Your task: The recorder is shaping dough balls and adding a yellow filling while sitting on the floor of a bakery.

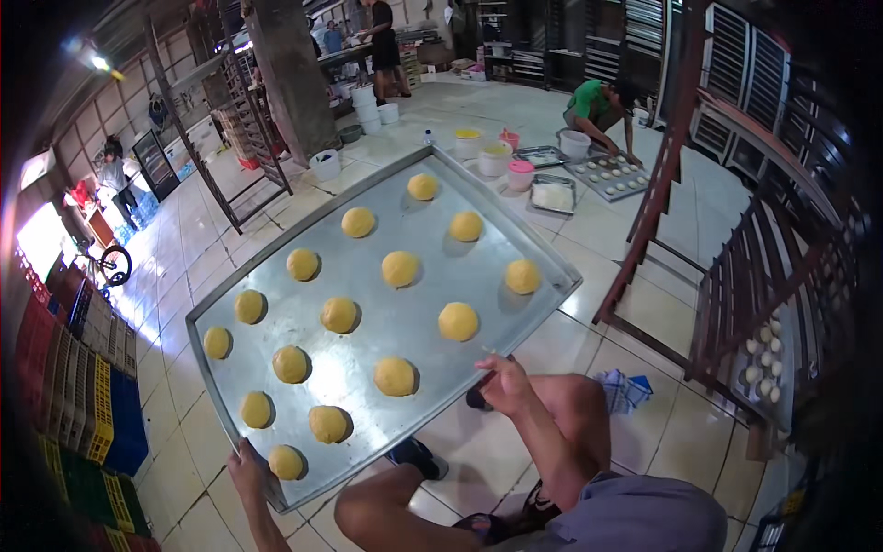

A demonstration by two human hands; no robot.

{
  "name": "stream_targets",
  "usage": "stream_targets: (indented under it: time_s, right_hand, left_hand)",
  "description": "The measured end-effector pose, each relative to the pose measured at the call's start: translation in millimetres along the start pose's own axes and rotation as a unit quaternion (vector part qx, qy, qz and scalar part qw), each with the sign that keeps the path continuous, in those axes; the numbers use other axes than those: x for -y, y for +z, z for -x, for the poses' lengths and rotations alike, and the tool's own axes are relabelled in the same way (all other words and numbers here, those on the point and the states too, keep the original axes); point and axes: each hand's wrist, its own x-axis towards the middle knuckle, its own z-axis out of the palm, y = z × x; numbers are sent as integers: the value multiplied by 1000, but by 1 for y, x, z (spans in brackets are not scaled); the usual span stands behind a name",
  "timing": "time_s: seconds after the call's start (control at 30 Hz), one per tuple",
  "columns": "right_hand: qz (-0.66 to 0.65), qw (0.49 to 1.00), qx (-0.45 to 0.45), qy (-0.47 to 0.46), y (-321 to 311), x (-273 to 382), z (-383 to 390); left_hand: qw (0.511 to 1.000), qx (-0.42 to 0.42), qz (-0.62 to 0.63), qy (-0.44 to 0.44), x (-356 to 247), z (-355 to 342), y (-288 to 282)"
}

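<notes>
A large shallow metal baking tray [414, 322] is held tilted above the floor in front of me. Several round yellow dough balls [400, 270] sit spaced apart in rough rows on it. My left hand [250, 471] grips the tray's near left corner, thumb up over the rim. At the near right edge, my right hand [504, 382] is closed on the rim, with part of its fingers hidden under the tray. My bent legs show below it.
A slatted rack [644, 239] stands close on the right, with a tray of pale dough balls [765, 359] behind it. Ahead, a person in green [591, 101] crouches over another tray [612, 175], near tubs [494, 158]. Plastic crates [78, 386] line the left. A checked cloth [624, 391] lies on the tiles.
</notes>
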Motion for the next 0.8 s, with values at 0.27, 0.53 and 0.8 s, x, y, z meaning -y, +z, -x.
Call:
stream_targets:
  time_s: [0.27, 0.53, 0.8]
  right_hand:
    - [0, 971, -51, -234, 23, -3, 94]
    - [-42, 958, -92, -269, 29, -44, 150]
    - [-48, 917, -124, -375, 44, -29, 168]
  left_hand:
    - [996, 74, -43, 2, -48, 8, 3]
    - [991, 98, -40, 80, -52, -58, -38]
    - [956, 256, 91, 113, -74, -40, 11]
